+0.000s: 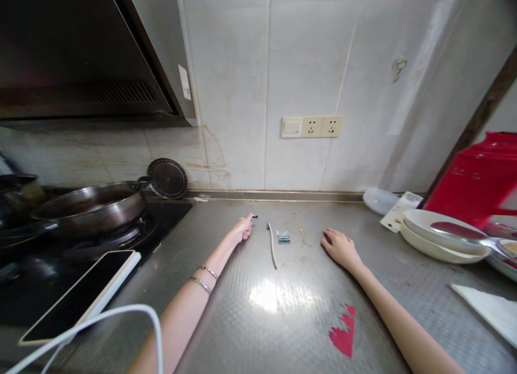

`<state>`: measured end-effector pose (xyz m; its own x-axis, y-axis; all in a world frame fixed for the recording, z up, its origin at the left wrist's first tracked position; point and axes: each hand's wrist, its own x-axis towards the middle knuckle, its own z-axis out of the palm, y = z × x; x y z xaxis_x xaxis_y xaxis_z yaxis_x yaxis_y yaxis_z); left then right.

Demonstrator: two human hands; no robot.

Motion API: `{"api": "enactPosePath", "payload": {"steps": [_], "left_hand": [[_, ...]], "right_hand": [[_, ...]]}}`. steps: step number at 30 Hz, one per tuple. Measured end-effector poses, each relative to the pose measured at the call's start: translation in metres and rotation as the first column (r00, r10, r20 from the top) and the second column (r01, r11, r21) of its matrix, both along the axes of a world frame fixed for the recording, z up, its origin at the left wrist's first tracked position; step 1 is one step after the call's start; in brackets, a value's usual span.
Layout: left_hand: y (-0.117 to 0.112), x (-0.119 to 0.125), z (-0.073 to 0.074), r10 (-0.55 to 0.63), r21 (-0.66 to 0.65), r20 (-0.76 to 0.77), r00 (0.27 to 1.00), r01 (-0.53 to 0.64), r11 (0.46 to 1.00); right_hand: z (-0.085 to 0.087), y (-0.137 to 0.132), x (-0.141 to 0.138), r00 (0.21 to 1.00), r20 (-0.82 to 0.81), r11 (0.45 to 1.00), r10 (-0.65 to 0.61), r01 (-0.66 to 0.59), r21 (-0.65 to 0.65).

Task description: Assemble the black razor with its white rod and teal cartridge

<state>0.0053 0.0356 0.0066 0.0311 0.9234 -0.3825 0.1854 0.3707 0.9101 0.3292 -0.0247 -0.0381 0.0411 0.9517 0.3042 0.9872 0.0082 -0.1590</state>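
Observation:
My left hand [243,227] is closed, with a small black piece [254,216] sticking out between thumb and fingers; most of it is hidden, so its kind is unclear. Just to the right of that hand, a slim, slightly curved white handle [273,248] with a dark tip lies on the metal counter [242,320]. Beside the handle is a small clear pack [283,237] with teal and dark strips in it. My right hand [338,246] rests palm down on the counter, fingers a little bent, holding nothing.
On the left, a pan [92,204] sits on the black stove, and a phone [81,296] with a white cable [133,308] overlaps its edge. Stacked bowls [440,247] and a red jug [476,180] stand right. A red patch [345,333] marks the counter in front.

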Motion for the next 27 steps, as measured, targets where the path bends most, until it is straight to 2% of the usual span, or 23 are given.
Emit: {"api": "enactPosePath", "payload": {"steps": [11, 21, 27], "left_hand": [[0.001, -0.001, 0.001, 0.023, 0.021, -0.019, 1.000, -0.023, 1.000], [-0.001, -0.004, 0.008, -0.050, 0.018, 0.085, 0.995, 0.049, 0.999], [0.004, -0.004, 0.012, -0.045, 0.038, 0.091, 0.995, 0.042, 0.998]], "right_hand": [[-0.001, 0.002, 0.001, 1.000, 0.023, 1.000, -0.003, 0.003, -0.007], [-0.002, 0.001, 0.001, 1.000, 0.013, 1.000, 0.002, -0.002, -0.001], [-0.001, 0.001, 0.001, 1.000, 0.005, 1.000, 0.006, -0.006, -0.009]]}}
